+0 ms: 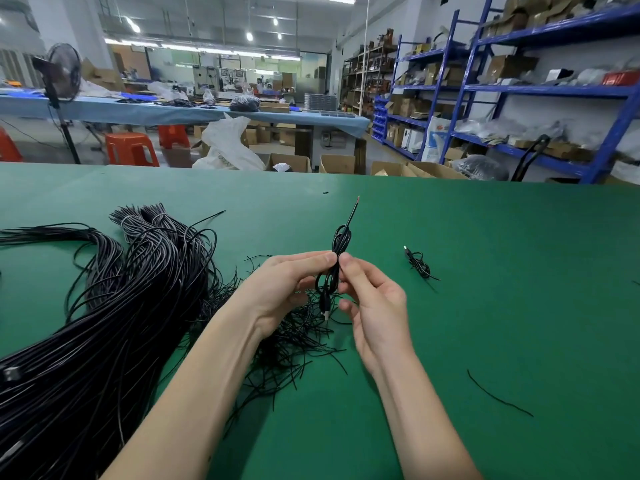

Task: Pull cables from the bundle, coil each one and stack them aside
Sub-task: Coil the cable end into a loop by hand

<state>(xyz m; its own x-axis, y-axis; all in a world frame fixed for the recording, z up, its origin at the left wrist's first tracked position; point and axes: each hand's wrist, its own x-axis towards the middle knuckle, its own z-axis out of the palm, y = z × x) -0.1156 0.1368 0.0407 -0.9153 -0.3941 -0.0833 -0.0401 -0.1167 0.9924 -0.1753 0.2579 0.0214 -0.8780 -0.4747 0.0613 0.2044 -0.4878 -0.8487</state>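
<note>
- Two bare forearms reached in from the bottom edge over a green desk [485, 271] in a workshop.
- At the lower left, nearest the lens, a thick cable bundle [104, 323] of black leads spread across the desk, its far ends tied off and fanned out near the desk's middle.
- The left hand [287, 289] and the right hand [374, 299] met above the desk, each grip clamped on the same coiled cable [337, 258]: left fingertips and right thumb and forefinger pinched its looped middle.
- One end of that cable stood up past the fingers, showing a red tip; the other end hung below the hands with a small plug.
- Loose black strands [294, 344] lay tangled on the desk beneath the hands, beside the bundle.
- To the right, well apart from the hands, a finished coil [419, 266] lay alone on the desk.
- A single stray wire [498, 396] lay nearer the lower right.
- Behind the desk stood blue shelving [519, 88] stacked with cartons, orange stools [130, 148] and a pedestal fan [64, 72].
- No brand, label or writing could be read anywhere.
</note>
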